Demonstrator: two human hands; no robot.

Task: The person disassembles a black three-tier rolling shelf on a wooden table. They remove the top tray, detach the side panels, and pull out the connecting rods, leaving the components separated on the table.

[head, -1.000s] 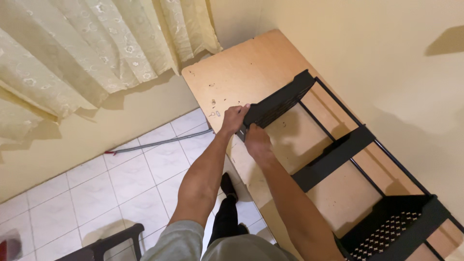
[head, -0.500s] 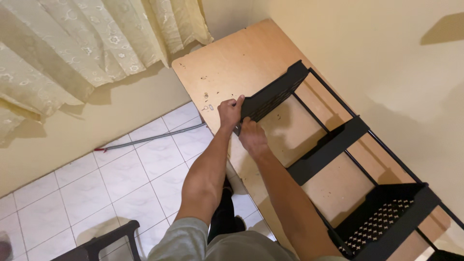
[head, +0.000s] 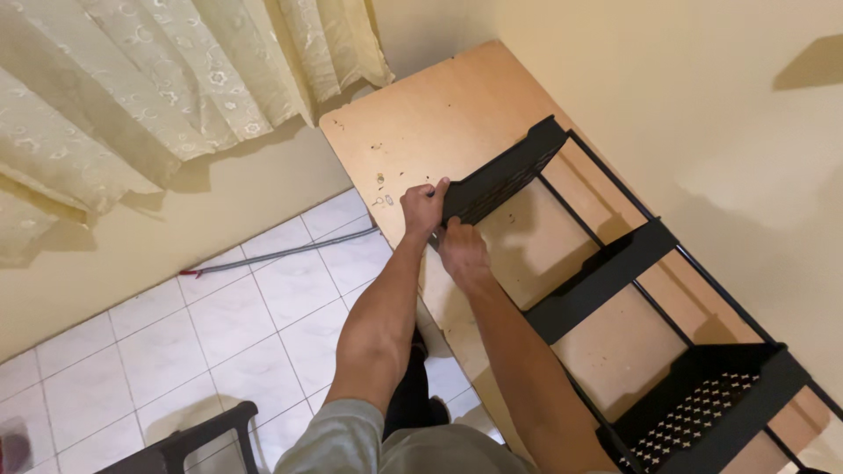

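A black plastic rack frame (head: 615,263) lies on its side on a light wooden table (head: 430,123). It has thin rods and three perforated trays. My left hand (head: 422,209) grips the near corner of the top tray (head: 505,174) with its fingers curled over the edge. My right hand (head: 461,248) is pressed against the same corner from below, fingers closed around the tray's end where it meets a rod. What sits between the fingers is hidden.
A few small screws or washers (head: 383,195) lie on the table near my left hand. A cream curtain (head: 158,79) hangs at upper left. White tiled floor (head: 219,325) with a grey hose (head: 281,254) lies below; a dark chair (head: 202,439) stands at the bottom left.
Both hands stay on the tray corner; only the view has shifted slightly. The right hand has edged a little closer to the tray's end.
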